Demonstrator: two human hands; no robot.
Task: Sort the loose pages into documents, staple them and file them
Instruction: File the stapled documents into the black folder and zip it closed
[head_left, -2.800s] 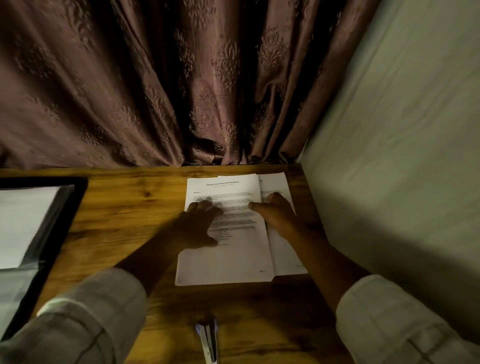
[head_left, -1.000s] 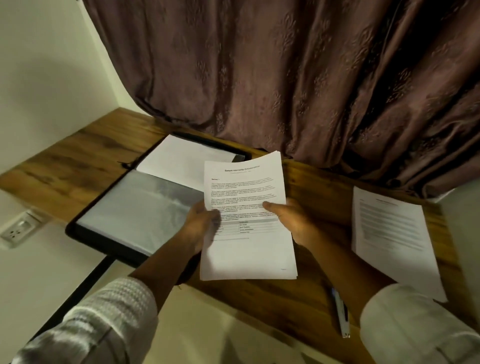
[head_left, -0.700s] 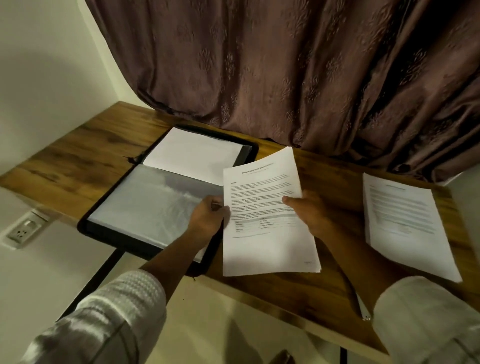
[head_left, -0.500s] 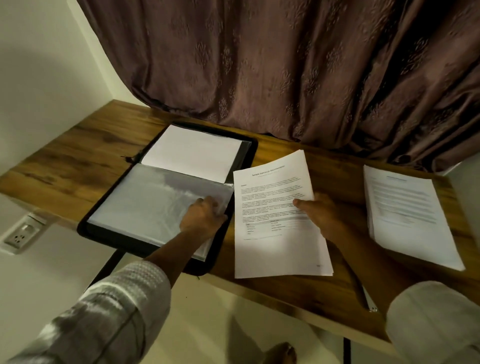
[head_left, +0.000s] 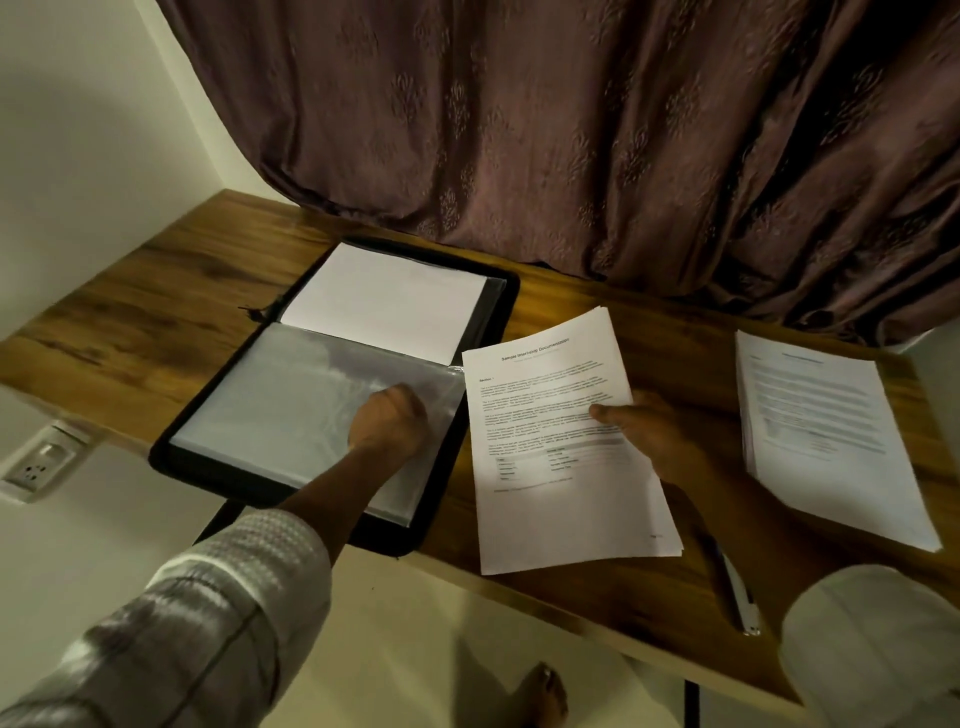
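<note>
An open black folder (head_left: 488, 332) lies on the left part of the wooden table (head_left: 156, 312), with a white sheet in its far half and clear plastic sleeves (head_left: 291, 400) in its near half. My left hand (head_left: 389, 423) rests on the sleeves with fingers curled at their right edge; whether it pinches one I cannot tell. My right hand (head_left: 644, 434) holds a printed document (head_left: 556, 447), thumb on top, just right of the folder. A second stack of printed pages (head_left: 826, 436) lies at the table's right end.
A stapler (head_left: 737, 597) lies near the table's front edge, by my right sleeve. A dark patterned curtain (head_left: 571, 130) hangs behind the table. A wall socket (head_left: 36, 465) sits below the table's left end. A bare foot (head_left: 540, 696) shows on the floor.
The document was lifted from the right stack and carried left toward the folder. My left hand let go of it and moved onto the plastic sleeves. My right hand alone holds it now.
</note>
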